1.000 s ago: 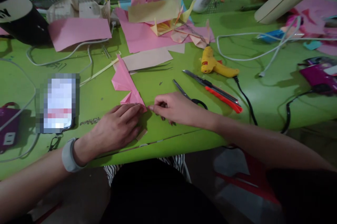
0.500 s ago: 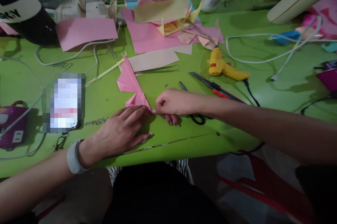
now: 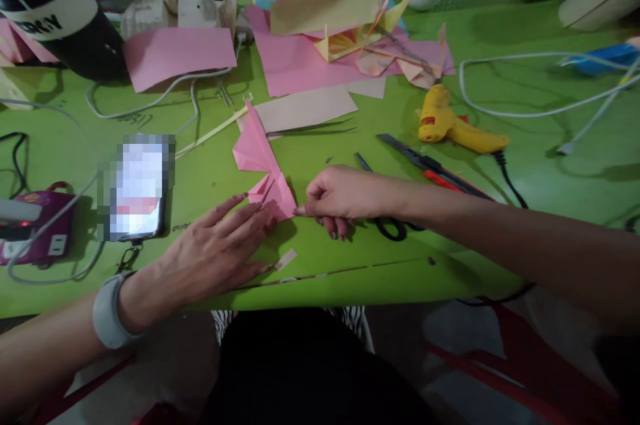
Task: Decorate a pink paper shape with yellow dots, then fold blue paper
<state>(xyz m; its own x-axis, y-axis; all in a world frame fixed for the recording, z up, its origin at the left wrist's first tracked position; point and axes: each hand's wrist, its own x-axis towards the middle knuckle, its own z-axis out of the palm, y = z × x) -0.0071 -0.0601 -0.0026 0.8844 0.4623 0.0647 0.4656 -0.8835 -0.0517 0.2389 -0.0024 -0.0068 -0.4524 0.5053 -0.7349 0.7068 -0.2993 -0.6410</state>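
Observation:
A folded pink paper piece lies slanted on the green table, with pleated flaps on its left side. My left hand rests on the table with its fingers spread, the fingertips touching the paper's lower left part. At the paper's lower right corner, my right hand pinches the tip between thumb and curled fingers. Black-handled scissors lie partly under my right hand and wrist. A small pale paper scrap is beside my left thumb.
Behind the hands lie a cutter knife, a yellow glue gun, a pale paper strip and stacked coloured papers. On the left are a phone, a dark bottle and a purple power socket with cables.
My left hand has shifted left and its fingers have spread, uncovering more of the paper's lower end. The right hand keeps its pinch. The whole view has shifted slightly.

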